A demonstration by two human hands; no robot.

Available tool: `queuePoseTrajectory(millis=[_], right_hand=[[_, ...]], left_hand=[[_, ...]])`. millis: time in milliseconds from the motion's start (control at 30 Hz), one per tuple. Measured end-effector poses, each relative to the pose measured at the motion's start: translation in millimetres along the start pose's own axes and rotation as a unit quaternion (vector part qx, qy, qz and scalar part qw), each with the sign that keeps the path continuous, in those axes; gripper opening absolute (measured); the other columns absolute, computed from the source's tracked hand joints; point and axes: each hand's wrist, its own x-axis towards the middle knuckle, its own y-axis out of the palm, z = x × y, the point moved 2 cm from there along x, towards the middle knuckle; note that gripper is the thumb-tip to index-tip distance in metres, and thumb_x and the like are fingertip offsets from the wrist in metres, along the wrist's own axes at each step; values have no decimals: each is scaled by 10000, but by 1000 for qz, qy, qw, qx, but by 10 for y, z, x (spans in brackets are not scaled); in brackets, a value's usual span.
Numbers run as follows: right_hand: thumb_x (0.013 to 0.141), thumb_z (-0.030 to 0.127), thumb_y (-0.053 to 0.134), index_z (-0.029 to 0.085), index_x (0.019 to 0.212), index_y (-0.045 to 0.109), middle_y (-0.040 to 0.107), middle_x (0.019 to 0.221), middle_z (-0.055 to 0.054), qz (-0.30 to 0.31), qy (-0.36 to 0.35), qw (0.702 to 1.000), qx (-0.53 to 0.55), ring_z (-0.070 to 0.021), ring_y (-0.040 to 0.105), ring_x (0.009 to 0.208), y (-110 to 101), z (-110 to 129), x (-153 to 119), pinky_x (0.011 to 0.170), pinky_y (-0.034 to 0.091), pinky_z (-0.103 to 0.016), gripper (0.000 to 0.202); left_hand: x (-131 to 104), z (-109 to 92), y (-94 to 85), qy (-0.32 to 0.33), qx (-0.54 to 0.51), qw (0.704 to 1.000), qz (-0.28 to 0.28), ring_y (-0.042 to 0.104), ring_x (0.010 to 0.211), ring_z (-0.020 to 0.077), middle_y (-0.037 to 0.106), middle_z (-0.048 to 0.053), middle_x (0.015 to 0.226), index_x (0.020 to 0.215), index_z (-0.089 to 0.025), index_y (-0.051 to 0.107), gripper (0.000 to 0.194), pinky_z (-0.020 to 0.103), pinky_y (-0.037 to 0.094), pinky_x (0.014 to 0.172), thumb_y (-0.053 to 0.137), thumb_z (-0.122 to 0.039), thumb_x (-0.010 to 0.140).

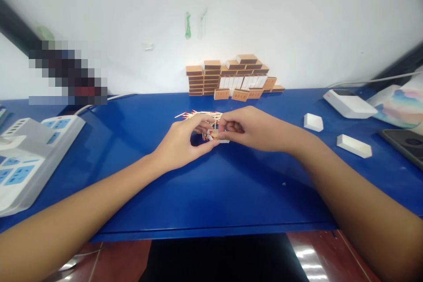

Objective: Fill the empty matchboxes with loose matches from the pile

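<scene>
A small white matchbox tray [225,141] with some red-tipped matches in it lies at the middle of the blue table. My left hand [185,141] grips the tray from the left, thumb along its near edge and fingers behind. Over the tray's right part, my right hand [246,128] has its thumb and fingers pinched together; a match seems to stand at its fingertips, but the hold is partly hidden. Just behind both hands lies a loose pile of matches [198,114] with red heads.
Matchboxes [211,79] are stacked against the wall. Two white trays [313,122] lie at the right, near a white device [350,103] and a dark phone [405,145]. A large power strip [42,163] is at the left. The table's front edge [218,231] is near me.
</scene>
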Motion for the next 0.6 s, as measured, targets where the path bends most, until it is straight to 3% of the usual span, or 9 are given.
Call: queuePoseTrajectory(millis=[233,400,600], right_hand=[[1005,356,602,212,784,582,612,696,2,7,35,998,-57,-145,480,610,16,-45,12,615,289,-327,265],[1022,335,563,218,845,567,652,767,-12,19,49,997,-64,-157,519,648,56,-28,17,624,297,-319,212],[1051,355,522,227,901,545,672,824,-18,25,55,996,-72,-167,542,682,85,-25,-3,623,309,-318,198]], left_hand=[[-11,-5,-7,-3,49,999,0,764,1004,201,791,31,1126,1237,-229,657,372,347,617,920,803,-296,902],[-1,-17,-7,-3,116,992,42,733,975,225,785,31,1071,1117,-218,700,231,382,564,894,770,-334,930],[16,-43,2,19,119,991,64,711,959,229,775,39,1002,1059,-208,730,133,388,539,900,736,-280,947]])
